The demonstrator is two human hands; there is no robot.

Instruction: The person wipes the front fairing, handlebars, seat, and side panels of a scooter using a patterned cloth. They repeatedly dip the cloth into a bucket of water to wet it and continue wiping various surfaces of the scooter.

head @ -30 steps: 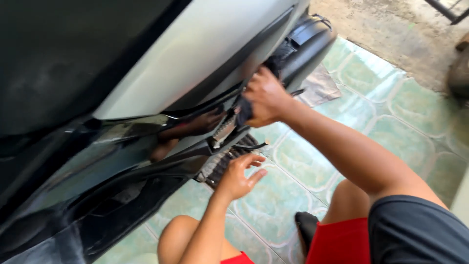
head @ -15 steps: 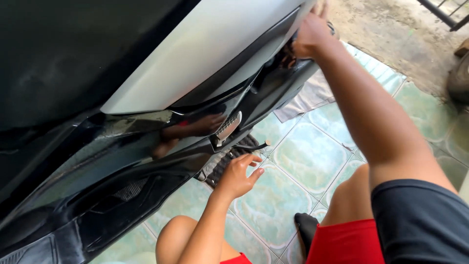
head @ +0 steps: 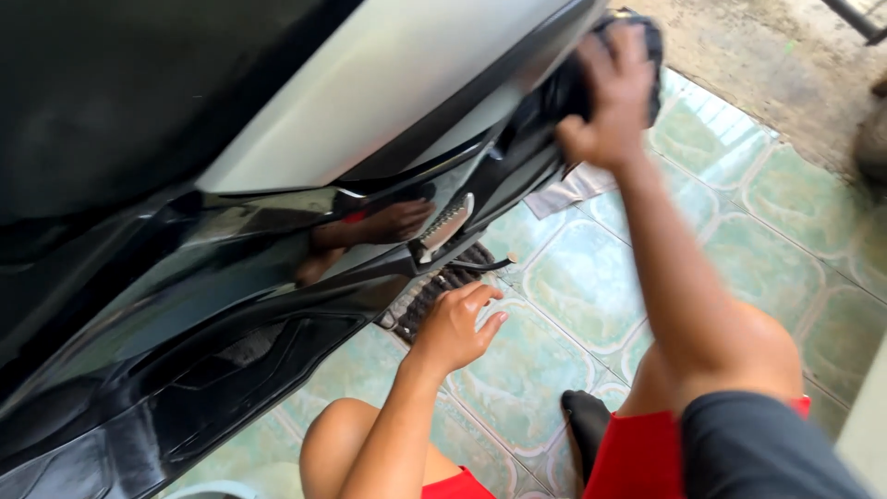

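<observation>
- Two hands are at work; the right hand (head: 605, 97) has its grip closed over a dark cloth (head: 577, 79), pressing it flat against the rear end of the glossy black side panel (head: 231, 277) of a scooter.
- Cloth position: bunched under the palm and fingers, at the point where the black panel meets the grey upper body panel (head: 370, 92); its far edge shows past the fingertips.
- The left hand (head: 457, 328) holds nothing; its fingers are loosely spread and slightly curled, just beside the ribbed footrest (head: 434, 291) below the panel. Whether the fingertips touch the footrest cannot be told, as the view is blurred there.
- A folded metal foot peg (head: 446, 225) stands above the left hand, against the black panel.
- For a clean wipe, as a judgement: keep the palm flat so the cloth bears evenly, follow the panel's contour in one direction, and keep the cloth folded under the hand so no loose edge drags.
- A pale rag (head: 573, 189) lies on the green tiled floor (head: 573, 305) beneath the panel's end.
- The person squats, knees in red shorts (head: 637, 453), close to the scooter.
</observation>
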